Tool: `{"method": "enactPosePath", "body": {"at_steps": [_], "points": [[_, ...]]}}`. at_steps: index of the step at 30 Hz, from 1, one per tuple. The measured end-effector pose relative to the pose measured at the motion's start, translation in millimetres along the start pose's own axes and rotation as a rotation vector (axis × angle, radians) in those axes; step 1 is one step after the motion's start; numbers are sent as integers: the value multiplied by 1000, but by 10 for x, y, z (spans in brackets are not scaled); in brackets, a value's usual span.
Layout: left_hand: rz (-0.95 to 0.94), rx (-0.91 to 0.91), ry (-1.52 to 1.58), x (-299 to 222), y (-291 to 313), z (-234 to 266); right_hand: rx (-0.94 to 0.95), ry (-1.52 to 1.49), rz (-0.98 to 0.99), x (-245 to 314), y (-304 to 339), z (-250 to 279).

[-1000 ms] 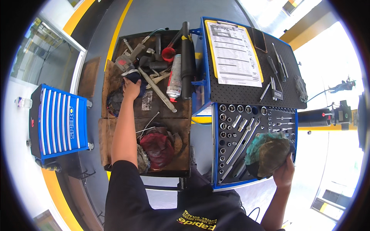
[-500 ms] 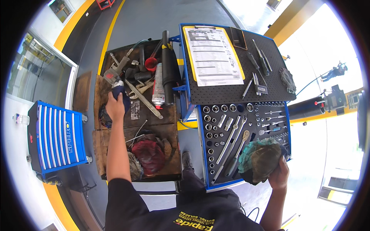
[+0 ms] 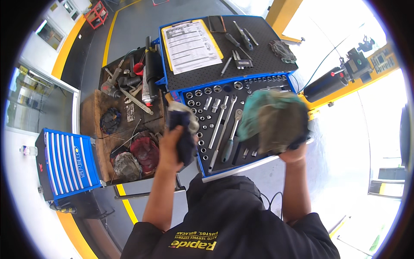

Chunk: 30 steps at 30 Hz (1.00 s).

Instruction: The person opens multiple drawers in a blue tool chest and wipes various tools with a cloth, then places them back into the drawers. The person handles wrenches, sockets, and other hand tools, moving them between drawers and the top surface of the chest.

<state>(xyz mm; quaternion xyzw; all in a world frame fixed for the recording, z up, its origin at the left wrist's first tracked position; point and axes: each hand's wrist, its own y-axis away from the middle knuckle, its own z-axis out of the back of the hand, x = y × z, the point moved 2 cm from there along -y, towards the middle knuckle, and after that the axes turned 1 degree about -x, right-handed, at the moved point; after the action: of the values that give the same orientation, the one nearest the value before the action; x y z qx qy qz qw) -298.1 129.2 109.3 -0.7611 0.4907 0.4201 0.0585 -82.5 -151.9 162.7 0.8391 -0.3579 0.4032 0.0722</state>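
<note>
My left hand (image 3: 169,149) is closed round a dark blue and beige cloth (image 3: 186,125), held up between the tool tray and the socket drawer; motion blurs its outline. My right hand (image 3: 295,153) grips a bundle of rags (image 3: 280,118) from below, teal on one side and grey-brown on the other. The bundle hangs over the right part of the open socket drawer (image 3: 264,163) and hides some of its contents. Sockets, extension bars and a ratchet (image 3: 235,129) lie in the drawer's black foam.
A clipboard with a form (image 3: 192,47), screwdrivers (image 3: 243,36) and a crumpled grey cloth (image 3: 282,51) lie on the cart top. The worn tray (image 3: 129,136) at left holds an impact wrench (image 3: 111,86), a spray can (image 3: 145,86) and red and grey rags. A blue tool cabinet (image 3: 69,162) stands farther left.
My left hand has lifted the dark blue cloth from the tray and moved right toward the drawer. My right hand still holds the rag bundle. The view has shifted, showing the cart farther left.
</note>
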Motion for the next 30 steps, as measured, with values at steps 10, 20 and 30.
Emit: {"method": "enactPosePath", "body": {"at_steps": [10,20,30], "points": [[-114,31,-79,800,699,-1040,-110,-6,-330,102,697,-23],[73,304,289,1114,977,-1616,-240,110,155,660,976,-205],[38,140,103,1397,1197,-1674,392,1236,224,647,1077,-428]]}}
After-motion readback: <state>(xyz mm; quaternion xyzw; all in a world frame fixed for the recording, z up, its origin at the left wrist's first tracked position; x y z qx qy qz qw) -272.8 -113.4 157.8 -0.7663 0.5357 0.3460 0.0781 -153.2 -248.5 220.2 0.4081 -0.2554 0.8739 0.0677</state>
